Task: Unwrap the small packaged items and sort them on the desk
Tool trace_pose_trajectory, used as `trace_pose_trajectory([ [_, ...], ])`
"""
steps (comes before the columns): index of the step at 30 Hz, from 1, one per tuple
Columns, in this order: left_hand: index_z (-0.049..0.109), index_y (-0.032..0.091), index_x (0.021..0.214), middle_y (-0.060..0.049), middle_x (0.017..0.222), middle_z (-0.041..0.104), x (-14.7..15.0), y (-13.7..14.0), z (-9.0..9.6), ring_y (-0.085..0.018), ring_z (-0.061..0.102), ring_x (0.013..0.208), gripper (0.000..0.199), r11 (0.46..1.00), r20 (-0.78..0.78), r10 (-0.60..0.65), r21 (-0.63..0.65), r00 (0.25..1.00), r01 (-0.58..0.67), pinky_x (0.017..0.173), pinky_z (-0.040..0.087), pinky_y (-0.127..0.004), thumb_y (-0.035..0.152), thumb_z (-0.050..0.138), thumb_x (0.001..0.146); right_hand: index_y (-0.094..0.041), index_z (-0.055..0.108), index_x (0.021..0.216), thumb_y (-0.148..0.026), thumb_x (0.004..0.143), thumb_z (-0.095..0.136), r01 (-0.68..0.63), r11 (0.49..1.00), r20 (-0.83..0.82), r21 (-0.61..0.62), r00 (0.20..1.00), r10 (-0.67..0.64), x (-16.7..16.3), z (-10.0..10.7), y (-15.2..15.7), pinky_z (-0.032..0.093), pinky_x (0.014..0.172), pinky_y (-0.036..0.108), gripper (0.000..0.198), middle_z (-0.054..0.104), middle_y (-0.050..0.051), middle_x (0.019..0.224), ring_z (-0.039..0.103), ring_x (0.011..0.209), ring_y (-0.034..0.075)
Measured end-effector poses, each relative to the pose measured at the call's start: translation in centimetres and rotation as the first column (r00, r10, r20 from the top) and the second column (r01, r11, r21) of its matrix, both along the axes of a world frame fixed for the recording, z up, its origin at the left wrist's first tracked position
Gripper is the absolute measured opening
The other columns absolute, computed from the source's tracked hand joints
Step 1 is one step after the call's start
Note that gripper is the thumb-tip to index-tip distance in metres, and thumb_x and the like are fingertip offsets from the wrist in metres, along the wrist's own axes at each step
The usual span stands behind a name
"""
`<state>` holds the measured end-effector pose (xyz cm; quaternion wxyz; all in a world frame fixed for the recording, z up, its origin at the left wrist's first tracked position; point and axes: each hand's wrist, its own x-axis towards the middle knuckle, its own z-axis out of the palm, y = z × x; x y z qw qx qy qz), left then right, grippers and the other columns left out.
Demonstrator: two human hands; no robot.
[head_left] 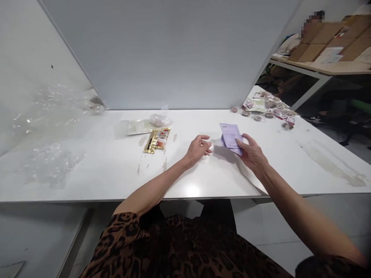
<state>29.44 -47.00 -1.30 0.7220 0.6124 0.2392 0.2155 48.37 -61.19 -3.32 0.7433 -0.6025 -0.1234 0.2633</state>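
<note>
Right hand [252,154]: fingers closed on flat purple packets [231,138], thin and papery, fanned slightly; two edges visible, exact count unclear; held just above the counter [290,170].
Left hand [198,148]: just left of the purple packets, fingers curled loosely around a small white thing [210,147], too small to make out; whether gripped cannot be told.
Gold sachets [158,140]: two, glossy foil, oblong, side by side, well left of the purple packets.
Clear bags: one flat [131,127], one bunched with pinkish contents [160,120], beyond the gold sachets.
Crumpled clear plastic [50,162]: loose heap far left of the purple packets.
Small wrapped items [268,109]: scattered cluster, many, beyond and right of the purple packets.
Counter: white, smooth, glossy, some smears.
Room: pale grey divider panels [162,54] behind the counter; cardboard boxes [327,38] on another table far right.
</note>
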Motion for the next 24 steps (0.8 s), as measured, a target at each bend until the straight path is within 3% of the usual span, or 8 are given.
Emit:
trace_pose_trajectory([
  [3,0.060,0.018,0.116,0.003,0.092,0.063,-0.8,-0.4,-0.7,-0.006,0.068,0.067,0.022,0.999,-0.043,-0.004,0.048,0.999,0.006,0.067,0.052,-0.020,0.017,0.064,0.095,-0.032,0.049,0.118,-0.014,0.063,0.082,0.248,0.967,0.041,-0.059,0.968,-0.246,5.0,0.3,-1.9,0.066,0.063,0.032,0.067,0.071,0.004,0.111,0.074,0.089,0.021],
  [5,0.061,0.018,0.115,0.003,0.093,0.062,-1.0,-0.6,-1.2,-0.005,0.067,0.066,0.020,0.998,-0.050,-0.005,0.069,0.999,0.009,0.068,0.052,-0.021,0.016,0.062,0.095,-0.031,0.045,0.117,-0.006,0.066,0.075,0.369,0.925,0.090,-0.094,0.928,-0.361,9.1,1.3,-1.5,0.065,0.068,0.032,0.064,0.067,0.006,0.118,0.073,0.093,0.019],
  [11,0.065,0.024,0.114,0.001,0.097,0.064,-1.6,-1.3,-1.7,-0.008,0.067,0.072,0.018,0.991,-0.066,-0.024,0.126,0.998,0.032,0.072,0.056,-0.026,0.025,0.060,0.096,-0.028,0.044,0.111,-0.001,0.086,0.057,0.571,0.792,0.241,-0.216,0.817,-0.524,21.5,5.7,6.6,0.058,0.074,0.035,0.039,0.052,0.012,0.133,0.061,0.100,0.016],
  [14,0.066,0.025,0.112,0.001,0.094,0.065,-1.7,-1.4,-1.6,-0.010,0.066,0.073,0.018,0.990,-0.095,-0.034,0.135,0.995,0.046,0.074,0.057,-0.028,0.027,0.060,0.095,-0.025,0.047,0.103,-0.002,0.095,0.046,0.496,0.842,0.246,-0.211,0.861,-0.445,24.5,6.0,10.4,0.055,0.073,0.033,0.024,0.055,0.006,0.110,0.059,0.087,0.012],
  [18,0.067,0.024,0.109,0.000,0.093,0.067,-1.6,-1.2,-1.9,-0.010,0.066,0.072,0.016,0.985,-0.108,-0.036,0.164,0.994,0.053,0.076,0.058,-0.029,0.024,0.058,0.096,-0.022,0.048,0.089,0.004,0.088,0.051,0.359,0.904,0.201,-0.231,0.927,-0.316,22.9,3.5,11.4,0.052,0.069,0.030,0.026,0.054,0.001,0.085,0.058,0.073,0.011],
  [21,0.068,0.023,0.110,-0.001,0.095,0.070,-1.4,-1.3,-2.0,-0.011,0.067,0.075,0.018,0.971,-0.100,-0.044,0.231,0.994,0.066,0.078,0.059,-0.030,0.023,0.056,0.097,-0.020,0.053,0.084,0.007,0.078,0.058,0.242,0.934,0.174,-0.263,0.964,-0.201,18.6,1.1,9.7,0.053,0.066,0.031,0.028,0.060,0.003,0.076,0.062,0.067,0.014],
  [24,0.069,0.022,0.112,-0.004,0.105,0.074,-0.9,-1.6,-2.1,-0.013,0.071,0.086,0.020,0.918,-0.054,-0.081,0.386,0.995,0.095,0.087,0.061,-0.031,0.020,0.054,0.099,-0.017,0.062,0.082,0.003,0.072,0.064,0.103,0.959,0.165,-0.263,0.984,-0.061,13.0,0.0,7.3,0.054,0.064,0.031,0.022,0.066,0.007,0.077,0.065,0.065,0.016],
])
